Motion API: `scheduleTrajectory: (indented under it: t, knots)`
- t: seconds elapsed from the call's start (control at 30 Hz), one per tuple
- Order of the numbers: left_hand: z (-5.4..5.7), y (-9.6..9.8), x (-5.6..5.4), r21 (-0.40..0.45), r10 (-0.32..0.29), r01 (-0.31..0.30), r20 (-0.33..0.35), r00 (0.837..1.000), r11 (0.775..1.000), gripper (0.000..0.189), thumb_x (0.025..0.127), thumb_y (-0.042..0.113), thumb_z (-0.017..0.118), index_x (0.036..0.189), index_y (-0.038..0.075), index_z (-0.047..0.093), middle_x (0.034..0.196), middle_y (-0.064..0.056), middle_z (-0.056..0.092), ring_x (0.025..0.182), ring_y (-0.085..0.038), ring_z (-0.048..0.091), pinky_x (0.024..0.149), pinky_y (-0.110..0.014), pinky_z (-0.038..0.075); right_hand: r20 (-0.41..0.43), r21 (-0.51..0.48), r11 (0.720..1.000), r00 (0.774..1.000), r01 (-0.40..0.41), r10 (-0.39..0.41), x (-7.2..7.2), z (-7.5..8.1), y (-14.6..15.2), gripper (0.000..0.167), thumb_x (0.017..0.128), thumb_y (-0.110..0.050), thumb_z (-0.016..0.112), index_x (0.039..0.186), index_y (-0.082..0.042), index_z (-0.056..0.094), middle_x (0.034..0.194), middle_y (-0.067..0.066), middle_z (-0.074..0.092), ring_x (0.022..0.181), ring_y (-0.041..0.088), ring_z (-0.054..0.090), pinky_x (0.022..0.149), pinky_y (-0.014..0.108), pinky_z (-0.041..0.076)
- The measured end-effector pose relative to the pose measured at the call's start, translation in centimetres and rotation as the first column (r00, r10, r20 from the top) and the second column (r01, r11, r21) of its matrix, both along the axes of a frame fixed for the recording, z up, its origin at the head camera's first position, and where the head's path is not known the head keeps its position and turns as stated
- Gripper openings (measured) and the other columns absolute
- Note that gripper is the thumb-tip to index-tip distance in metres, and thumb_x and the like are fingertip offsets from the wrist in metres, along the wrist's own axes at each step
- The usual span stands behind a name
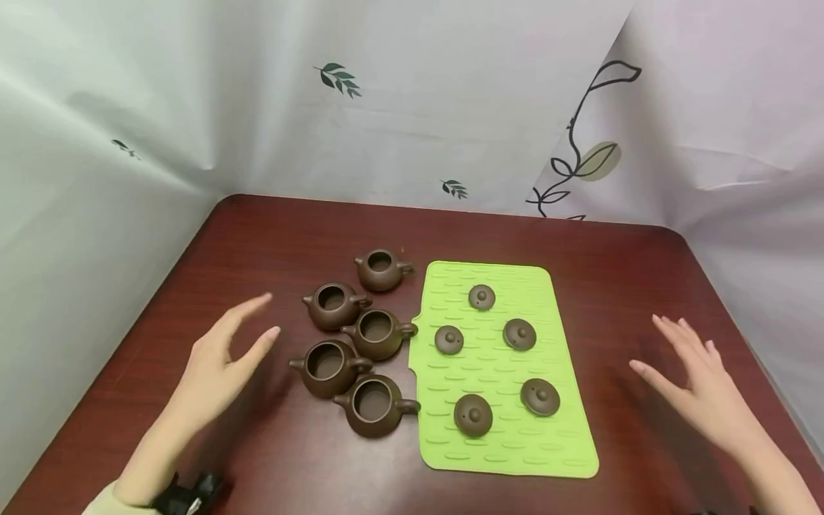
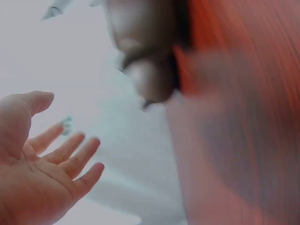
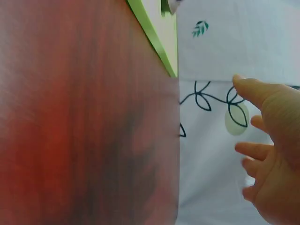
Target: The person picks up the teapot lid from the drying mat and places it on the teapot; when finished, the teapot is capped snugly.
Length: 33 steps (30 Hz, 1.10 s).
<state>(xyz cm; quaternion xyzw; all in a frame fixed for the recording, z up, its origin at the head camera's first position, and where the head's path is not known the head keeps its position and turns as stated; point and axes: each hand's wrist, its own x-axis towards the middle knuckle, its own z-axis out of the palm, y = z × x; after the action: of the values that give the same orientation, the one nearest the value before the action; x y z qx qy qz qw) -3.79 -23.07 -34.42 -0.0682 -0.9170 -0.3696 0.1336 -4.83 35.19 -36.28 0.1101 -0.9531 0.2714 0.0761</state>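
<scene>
My left hand hovers over the table left of a cluster of small brown teapots, thumb and fingers spread apart, holding nothing. The nearest is a lidless teapot; beside it sit a front teapot, a middle teapot, one further back and a rear one. Blurred teapots show past the hand in the left wrist view. On the right, my right hand is above the table with fingers extended and nothing in it. Between the hands, several brown lids, among them one lid, lie knob up.
The lids rest on a bright green textured mat. The dark red wooden table has rounded far corners. White cloth with leaf prints hangs behind and at both sides. A black strap is on the left wrist.
</scene>
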Motion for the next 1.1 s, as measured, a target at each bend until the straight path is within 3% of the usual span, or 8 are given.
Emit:
scheduleTrajectory:
  t: [0.1, 0.23, 0.37, 0.5, 0.6, 0.73, 0.87, 1.1]
  knots:
    - [0.1, 1.5, 0.9, 0.047, -0.097, 0.100, -0.065, 0.993, 0.994, 0.041, 0.085, 0.009, 0.068, 0.123, 0.023, 0.060, 0.118, 0.004, 0.062, 0.115, 0.000, 0.050, 0.093, -0.008, 0.033, 0.001, -0.023, 1.000, 1.000, 0.006, -0.006, 1.0, 0.0, -0.8, 0.076, 0.082, -0.017, 0.072, 0.147, -0.024, 0.031, 0.145, 0.014, 0.037, 0.136, -0.006, 0.014, 0.114, 0.023, 0.006]
    - [-0.1, 4.0, 1.2, 0.133, -0.317, 0.321, -0.052, 0.947, 0.938, 0.035, 0.082, 0.008, 0.072, 0.114, 0.018, 0.064, 0.110, 0.004, 0.064, 0.107, -0.005, 0.056, 0.094, -0.015, 0.038, -0.025, -0.044, 0.999, 1.000, -0.018, 0.017, 1.2, -0.3, -2.7, 0.075, 0.078, -0.015, 0.077, 0.141, -0.028, 0.041, 0.138, -0.009, 0.046, 0.122, -0.019, 0.029, 0.090, -0.003, 0.018]
    - [-0.1, 6.1, 1.0, 0.124, -0.531, 0.527, -0.002, 0.848, 0.841, 0.038, 0.082, 0.021, 0.073, 0.118, 0.023, 0.061, 0.119, 0.005, 0.059, 0.113, -0.011, 0.053, 0.096, -0.023, 0.040, -0.047, -0.083, 0.989, 0.992, -0.124, 0.121, 0.8, -0.4, -4.6, 0.074, 0.072, -0.008, 0.080, 0.137, -0.022, 0.047, 0.130, -0.008, 0.055, 0.118, -0.013, 0.041, 0.091, 0.000, 0.025]
    - [-0.4, 7.7, 0.8, 0.007, -0.646, 0.650, 0.113, 0.755, 0.760, 0.049, 0.082, 0.039, 0.070, 0.127, 0.030, 0.053, 0.135, 0.012, 0.046, 0.124, -0.010, 0.043, 0.098, -0.036, 0.040, -0.105, -0.087, 0.965, 0.965, -0.249, 0.240, 1.0, -0.6, -6.1, 0.074, 0.064, -0.001, 0.083, 0.131, -0.012, 0.054, 0.118, -0.001, 0.062, 0.108, -0.007, 0.051, 0.092, 0.003, 0.031]
    - [-0.9, 8.6, 0.7, -0.051, -0.672, 0.691, 0.195, 0.715, 0.721, 0.057, 0.081, 0.043, 0.070, 0.132, 0.032, 0.048, 0.142, 0.015, 0.037, 0.130, -0.010, 0.036, 0.100, -0.043, 0.038, -0.136, -0.067, 0.944, 0.940, -0.323, 0.312, 1.2, -0.7, -7.1, 0.074, 0.060, -0.001, 0.084, 0.128, -0.009, 0.056, 0.112, -0.002, 0.065, 0.103, -0.006, 0.055, 0.091, 0.004, 0.032]
    - [-1.1, 9.1, 0.3, -0.078, -0.688, 0.723, 0.251, 0.681, 0.687, 0.068, 0.076, 0.038, 0.076, 0.136, 0.031, 0.044, 0.146, 0.009, 0.035, 0.134, -0.013, 0.032, 0.102, -0.045, 0.036, -0.125, -0.039, 0.917, 0.912, -0.398, 0.391, 0.7, -0.7, -9.0, 0.069, 0.062, -0.009, 0.085, 0.126, -0.013, 0.058, 0.111, -0.006, 0.065, 0.103, -0.004, 0.057, 0.090, 0.006, 0.036]
    - [-1.0, 9.1, 0.1, -0.084, -0.703, 0.757, 0.317, 0.637, 0.648, 0.074, 0.075, 0.034, 0.077, 0.139, 0.031, 0.040, 0.146, 0.004, 0.035, 0.135, -0.015, 0.031, 0.103, -0.043, 0.035, -0.087, -0.060, 0.854, 0.855, -0.517, 0.512, -0.2, -0.7, -11.4, 0.064, 0.068, -0.016, 0.083, 0.126, -0.015, 0.057, 0.112, -0.008, 0.064, 0.101, 0.001, 0.059, 0.090, 0.008, 0.038]
    - [-0.1, 8.4, -0.6, -0.021, -0.763, 0.822, 0.359, 0.537, 0.569, 0.069, 0.084, 0.026, 0.070, 0.143, 0.024, 0.035, 0.147, 0.002, 0.035, 0.134, -0.011, 0.032, 0.104, -0.034, 0.036, -0.062, -0.045, 0.696, 0.697, -0.717, 0.714, -1.2, -1.0, -14.8, 0.050, 0.077, -0.026, 0.077, 0.123, -0.017, 0.059, 0.115, -0.008, 0.062, 0.103, 0.008, 0.058, 0.089, 0.015, 0.041]
